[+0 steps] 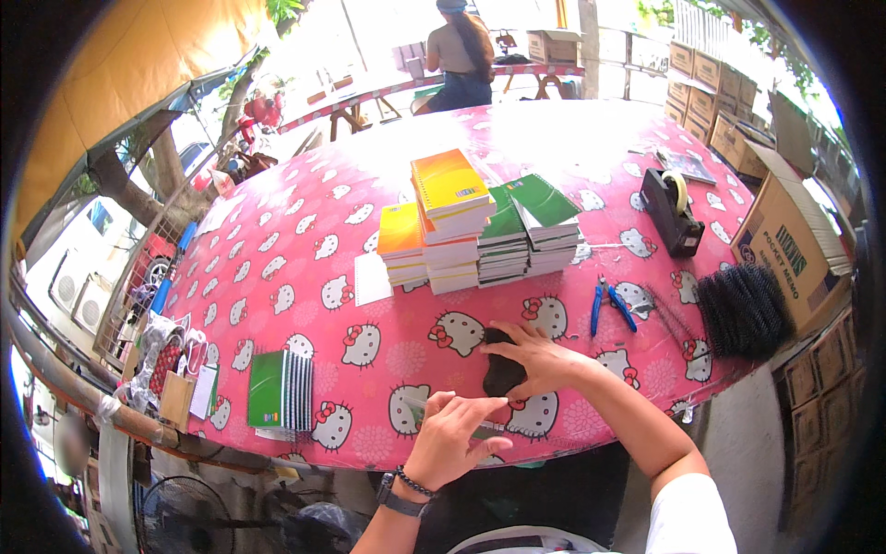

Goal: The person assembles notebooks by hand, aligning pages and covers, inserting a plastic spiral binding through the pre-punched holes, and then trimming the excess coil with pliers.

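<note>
Left hand [449, 440]: lower centre of the frame, palm down, fingers stretched forward and a little apart, index pointing up-right.
Left wrist: dark watch and bead bracelet; forearm enters from the bottom edge.
Right hand [535, 358]: just above the left, fingers curled around something dark.
Right arm: bent, running to the lower right, white sleeve at the shoulder.

dark object [503, 372] mostly hidden under right hand [540, 358], kind unclear, distant person's [459, 51] head cut off

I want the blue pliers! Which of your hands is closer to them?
Right. The right hand lies just below-left of the blue pliers; the left hand is farther down-left, near the table edge.
</note>
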The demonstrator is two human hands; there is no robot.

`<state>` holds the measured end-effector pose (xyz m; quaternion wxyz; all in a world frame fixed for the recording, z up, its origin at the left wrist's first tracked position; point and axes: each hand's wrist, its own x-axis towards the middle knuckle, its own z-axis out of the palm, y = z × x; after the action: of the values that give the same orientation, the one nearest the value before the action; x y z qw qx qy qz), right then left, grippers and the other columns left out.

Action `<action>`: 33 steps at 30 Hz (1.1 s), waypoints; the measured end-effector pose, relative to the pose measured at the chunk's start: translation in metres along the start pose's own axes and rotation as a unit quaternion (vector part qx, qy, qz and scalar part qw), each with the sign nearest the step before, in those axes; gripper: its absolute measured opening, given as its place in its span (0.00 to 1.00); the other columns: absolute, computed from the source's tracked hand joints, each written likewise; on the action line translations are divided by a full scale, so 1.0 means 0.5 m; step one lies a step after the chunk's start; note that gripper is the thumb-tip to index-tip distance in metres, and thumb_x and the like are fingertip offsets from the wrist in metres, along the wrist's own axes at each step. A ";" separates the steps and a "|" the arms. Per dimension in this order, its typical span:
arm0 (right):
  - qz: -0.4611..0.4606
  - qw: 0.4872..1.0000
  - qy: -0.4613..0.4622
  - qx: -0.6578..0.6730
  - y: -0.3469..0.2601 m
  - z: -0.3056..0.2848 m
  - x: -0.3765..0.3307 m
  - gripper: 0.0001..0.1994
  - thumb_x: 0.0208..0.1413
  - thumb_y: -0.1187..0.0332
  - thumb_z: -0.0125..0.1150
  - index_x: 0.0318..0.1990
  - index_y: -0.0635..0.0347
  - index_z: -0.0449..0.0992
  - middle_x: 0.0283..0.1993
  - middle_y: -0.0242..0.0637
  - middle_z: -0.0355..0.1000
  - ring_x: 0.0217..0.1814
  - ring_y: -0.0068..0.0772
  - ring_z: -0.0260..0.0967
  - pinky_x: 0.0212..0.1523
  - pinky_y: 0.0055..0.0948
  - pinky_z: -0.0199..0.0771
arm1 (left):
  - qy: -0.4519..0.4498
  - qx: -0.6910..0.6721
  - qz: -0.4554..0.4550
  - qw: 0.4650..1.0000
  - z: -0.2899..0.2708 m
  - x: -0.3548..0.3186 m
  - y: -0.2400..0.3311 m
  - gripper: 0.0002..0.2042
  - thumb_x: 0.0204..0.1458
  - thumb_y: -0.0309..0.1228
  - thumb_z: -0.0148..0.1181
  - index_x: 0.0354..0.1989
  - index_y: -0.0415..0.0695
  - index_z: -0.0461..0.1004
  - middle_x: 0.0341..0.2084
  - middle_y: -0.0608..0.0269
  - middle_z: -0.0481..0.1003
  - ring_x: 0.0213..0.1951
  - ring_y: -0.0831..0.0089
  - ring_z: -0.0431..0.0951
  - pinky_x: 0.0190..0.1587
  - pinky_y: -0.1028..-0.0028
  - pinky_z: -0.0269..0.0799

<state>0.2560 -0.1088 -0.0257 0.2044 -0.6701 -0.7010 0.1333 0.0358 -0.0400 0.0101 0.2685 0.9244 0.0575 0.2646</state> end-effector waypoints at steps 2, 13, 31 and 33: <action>0.023 1.000 -0.009 0.010 -0.006 -0.011 -0.010 0.38 0.33 0.54 0.72 0.57 0.44 0.66 0.66 0.48 0.49 0.64 0.57 0.48 0.62 0.50 0.54 | -0.011 -0.014 -0.008 1.000 -0.008 0.000 0.002 0.08 0.48 0.37 0.62 0.33 0.49 0.75 0.31 0.71 0.77 0.34 0.72 0.76 0.53 0.66 0.57; 0.051 0.921 0.053 0.382 -0.005 -0.002 -0.057 0.32 0.41 0.44 0.67 0.50 0.56 0.73 0.51 0.43 0.68 0.51 0.37 0.65 0.52 0.33 0.64 | -0.059 0.024 -0.004 0.998 -0.009 -0.018 -0.029 0.09 0.44 0.36 0.65 0.33 0.51 0.76 0.32 0.71 0.77 0.39 0.73 0.75 0.63 0.58 0.45; 0.023 0.869 -0.011 0.495 -0.082 0.000 -0.091 0.29 0.47 0.44 0.60 0.45 0.61 0.77 0.48 0.42 0.69 0.54 0.37 0.64 0.55 0.34 0.61 | 0.076 0.098 -0.025 0.992 0.007 -0.035 -0.038 0.10 0.32 0.36 0.72 0.25 0.54 0.77 0.23 0.76 0.74 0.33 0.76 0.73 0.63 0.57 0.40; 0.111 0.925 -0.018 0.364 -0.084 0.000 -0.082 0.28 0.47 0.44 0.59 0.44 0.61 0.77 0.48 0.41 0.70 0.54 0.36 0.64 0.55 0.34 0.61 | 0.075 0.103 -0.028 0.991 0.006 -0.039 -0.039 0.11 0.34 0.37 0.71 0.27 0.54 0.77 0.22 0.77 0.74 0.32 0.77 0.73 0.62 0.57 0.40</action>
<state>0.2195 -0.1523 -0.0109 0.4057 -0.6209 -0.5286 0.4129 0.0213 -0.0299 -0.0113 0.1739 0.9229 0.1302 0.3181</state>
